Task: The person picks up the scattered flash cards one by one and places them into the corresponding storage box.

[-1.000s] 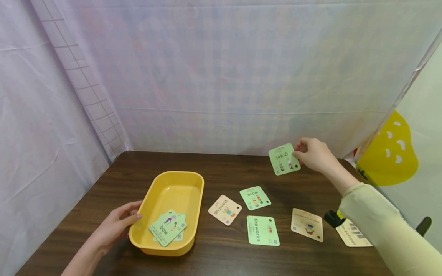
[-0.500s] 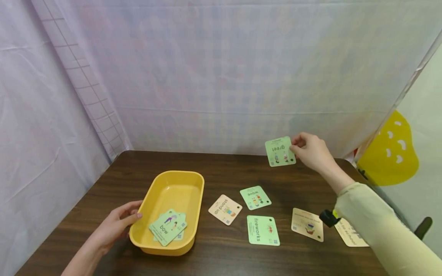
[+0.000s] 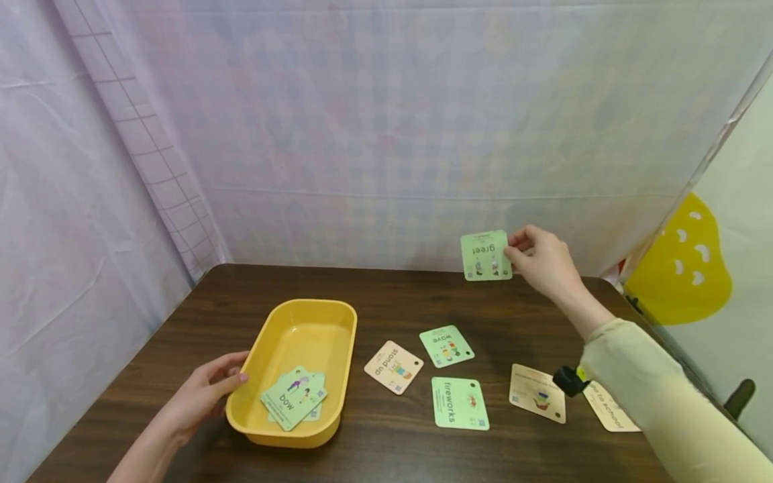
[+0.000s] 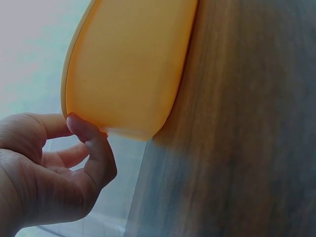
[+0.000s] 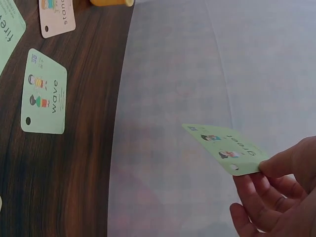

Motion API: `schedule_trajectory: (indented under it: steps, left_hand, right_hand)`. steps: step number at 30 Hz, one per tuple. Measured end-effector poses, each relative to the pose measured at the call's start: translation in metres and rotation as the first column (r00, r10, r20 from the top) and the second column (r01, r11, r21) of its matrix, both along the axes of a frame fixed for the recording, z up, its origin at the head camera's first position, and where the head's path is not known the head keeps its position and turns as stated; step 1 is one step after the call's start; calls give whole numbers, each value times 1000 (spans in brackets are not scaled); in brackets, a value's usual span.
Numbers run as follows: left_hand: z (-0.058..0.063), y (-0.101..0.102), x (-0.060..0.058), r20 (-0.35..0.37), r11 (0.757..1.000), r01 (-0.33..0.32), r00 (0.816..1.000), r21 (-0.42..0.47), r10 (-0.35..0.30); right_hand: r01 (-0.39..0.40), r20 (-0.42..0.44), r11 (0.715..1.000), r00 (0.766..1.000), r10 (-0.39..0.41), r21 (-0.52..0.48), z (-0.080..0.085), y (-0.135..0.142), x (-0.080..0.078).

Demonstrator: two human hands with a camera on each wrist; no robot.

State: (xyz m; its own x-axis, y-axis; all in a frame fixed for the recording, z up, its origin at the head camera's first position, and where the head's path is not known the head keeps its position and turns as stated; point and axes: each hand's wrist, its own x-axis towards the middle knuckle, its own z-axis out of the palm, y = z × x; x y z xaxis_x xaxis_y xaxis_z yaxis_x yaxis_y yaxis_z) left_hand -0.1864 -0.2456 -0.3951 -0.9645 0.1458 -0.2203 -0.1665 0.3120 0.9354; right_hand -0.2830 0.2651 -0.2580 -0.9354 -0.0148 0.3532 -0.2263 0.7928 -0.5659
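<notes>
Between thumb and fingers, my right hand [image 3: 543, 261] pinches the right edge of a green flash card [image 3: 486, 255] reading "greet". The card hangs above the far edge of the table, its printed face showing. In the right wrist view the thumb lies on top of the "greet" card [image 5: 229, 148], with fingers beneath. My left hand [image 3: 202, 396] grips the near left rim of a yellow plastic tray [image 3: 314, 310], thumb over the edge. Inside the tray, a green "bow" card [image 3: 294, 399] lies on top of other green cards.
On the brown table [image 3: 386, 295] lie a cream "stand up" card [image 3: 394, 367], green "wave" [image 3: 447, 347] and "fireworks" [image 3: 460, 403] cards, and a cream boat card [image 3: 537, 394]. A "go to school" card [image 3: 610, 408] is partly under the right sleeve. White curtains [image 3: 386, 134] stand behind.
The right hand has lifted the "greet" card upward and slightly left, turning it more upright. The left hand and the tray have stayed in place.
</notes>
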Motion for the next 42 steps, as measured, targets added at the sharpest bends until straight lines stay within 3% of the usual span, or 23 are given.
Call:
schedule_trajectory:
  steps: [10, 18, 42]
  left_hand:
    - [-1, -1, 0, 5, 1000, 5, 1000, 13, -5]
    - [-1, -2, 0, 2, 1000, 1, 1000, 6, -1]
    - [1, -2, 2, 11, 1000, -6, 1000, 6, 6]
  right_hand:
    - [0, -93, 999, 996, -3, -35, -1, -5, 1]
    - [1, -109, 996, 994, -10, -86, -2, -9, -1]
    - [-68, -19, 961, 998, 65, -269, -7, -36, -10]
